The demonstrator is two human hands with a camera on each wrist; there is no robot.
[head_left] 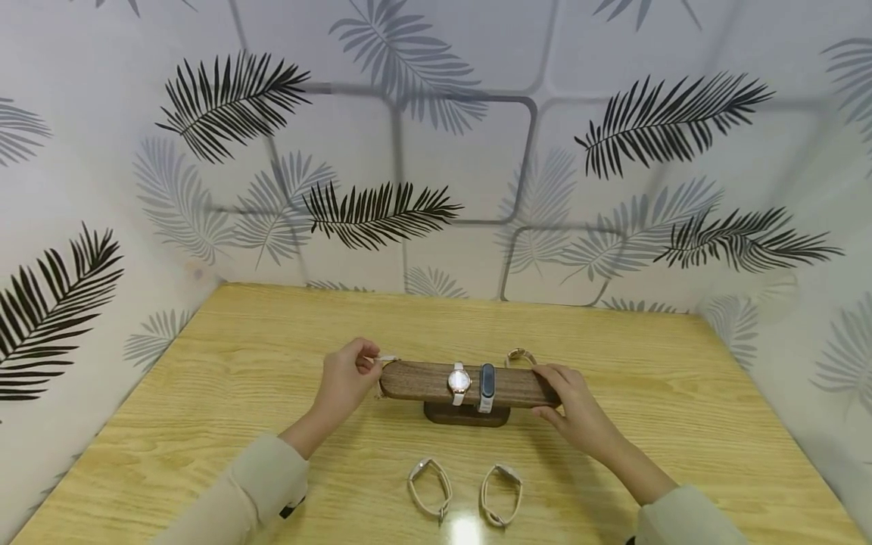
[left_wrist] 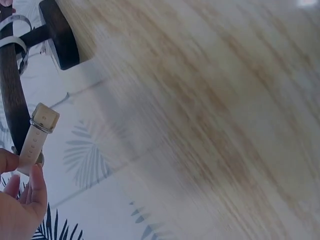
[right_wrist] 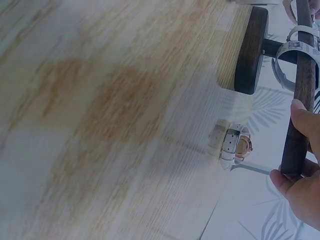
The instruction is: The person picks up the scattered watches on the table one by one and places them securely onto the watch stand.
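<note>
A dark wooden watch stand (head_left: 415, 381) has a wristwatch with a white strap and round face (head_left: 459, 381) and a dark-screened fitness band (head_left: 487, 381) around its bar. At the bar's left end my left hand (head_left: 349, 378) pinches a wristwatch (left_wrist: 33, 145) by its pale strap. The strap's buckle end faces the left wrist camera; whether it loops around the bar tip I cannot tell. My right hand (head_left: 579, 405) grips the bar's right end, thumb on the near side and fingers over the far side.
Two pale-strapped watches, a left one (head_left: 446, 484) and a right one (head_left: 509, 472), lie on the wooden table (head_left: 272, 341) in front of the stand. Another white-strapped watch (right_wrist: 241, 145) sits behind the bar's right half. A leaf-patterned wall covering (head_left: 463, 257) borders the table.
</note>
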